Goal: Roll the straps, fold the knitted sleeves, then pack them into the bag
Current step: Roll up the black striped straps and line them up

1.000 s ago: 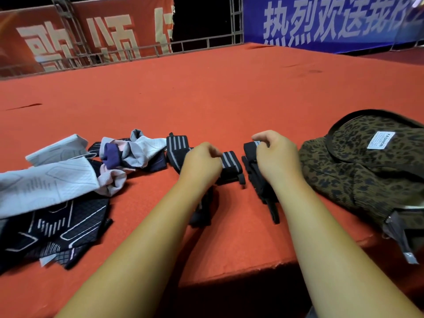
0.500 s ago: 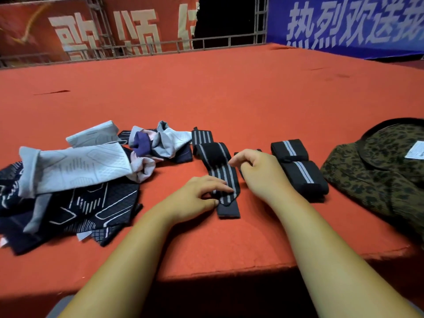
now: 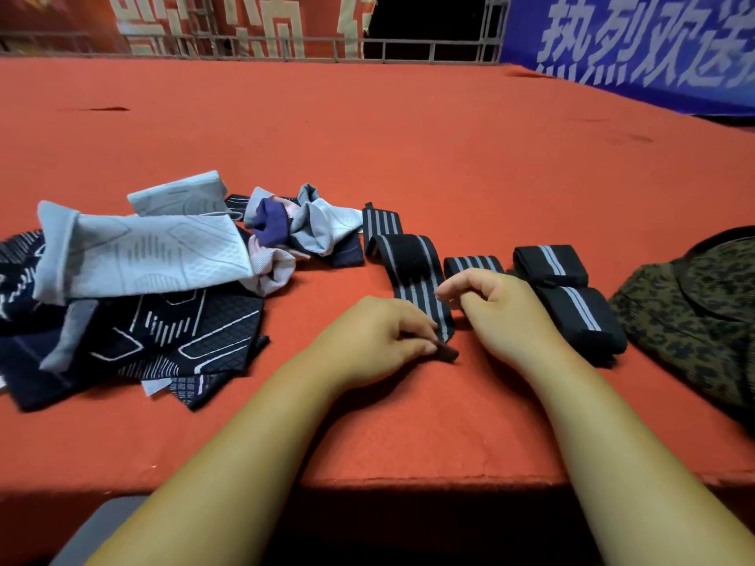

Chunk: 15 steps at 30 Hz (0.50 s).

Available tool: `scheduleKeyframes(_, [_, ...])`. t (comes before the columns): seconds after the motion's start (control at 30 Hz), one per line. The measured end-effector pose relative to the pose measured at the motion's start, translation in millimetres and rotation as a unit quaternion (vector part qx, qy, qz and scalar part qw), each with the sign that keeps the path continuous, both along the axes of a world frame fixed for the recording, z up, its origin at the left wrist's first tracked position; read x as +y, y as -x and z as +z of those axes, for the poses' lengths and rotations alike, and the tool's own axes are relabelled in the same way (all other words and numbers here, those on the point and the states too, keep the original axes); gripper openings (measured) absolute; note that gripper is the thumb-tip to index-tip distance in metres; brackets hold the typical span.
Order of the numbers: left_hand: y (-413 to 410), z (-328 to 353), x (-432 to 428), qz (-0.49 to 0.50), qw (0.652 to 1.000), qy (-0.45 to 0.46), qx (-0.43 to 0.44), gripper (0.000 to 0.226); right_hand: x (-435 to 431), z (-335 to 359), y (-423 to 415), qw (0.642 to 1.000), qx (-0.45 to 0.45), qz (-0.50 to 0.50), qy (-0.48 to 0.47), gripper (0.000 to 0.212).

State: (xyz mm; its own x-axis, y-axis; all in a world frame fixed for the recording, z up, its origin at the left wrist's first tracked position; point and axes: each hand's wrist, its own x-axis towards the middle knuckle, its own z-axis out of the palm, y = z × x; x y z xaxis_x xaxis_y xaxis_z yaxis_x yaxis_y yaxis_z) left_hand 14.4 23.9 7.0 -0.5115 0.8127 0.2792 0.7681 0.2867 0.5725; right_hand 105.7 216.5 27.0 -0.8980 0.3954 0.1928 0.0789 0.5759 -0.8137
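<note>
Red carpeted platform (image 3: 408, 136): my left hand (image 3: 376, 337) pinches the near end of the striped strap (image 3: 412, 271) lying centre. Likely soft, limp elastic; roll from there. My right hand (image 3: 502, 312) curls alongside, grip unclear.

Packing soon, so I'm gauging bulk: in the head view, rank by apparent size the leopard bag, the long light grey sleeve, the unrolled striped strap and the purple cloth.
1-2. leopard bag, cut off by the frame, and long light grey sleeve: too close to rank.
3. unrolled striped strap.
4. purple cloth.
</note>
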Motion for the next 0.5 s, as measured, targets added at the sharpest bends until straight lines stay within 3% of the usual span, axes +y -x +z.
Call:
scheduleKeyframes(0.17, [-9,8,1,0.126,0.982,-0.116,-0.084,0.008,-7,6,-8,0.991,-0.049,0.124,-0.012,0.07])
scheduleKeyframes(0.23, [-14,20,3,0.163,0.95,-0.219,-0.151,0.013,-10,8,-11,0.981,-0.069,0.18,-0.025,0.06])
scheduleKeyframes(0.33, [-16,52,-3,0.182,0.913,-0.314,-0.188,0.016,-13,7,-15,0.979,-0.084,0.185,0.025,0.015])
scheduleKeyframes(0.37, [-18,62,-6,0.182,0.908,-0.325,-0.192,0.015,-15,7,-17,0.977,-0.089,0.186,0.058,0.011])
scheduleKeyframes(0.5, [-27,72,-17,0.179,0.878,-0.325,-0.302,0.027,-30,13,-20,0.959,-0.069,0.197,0.192,0.027])
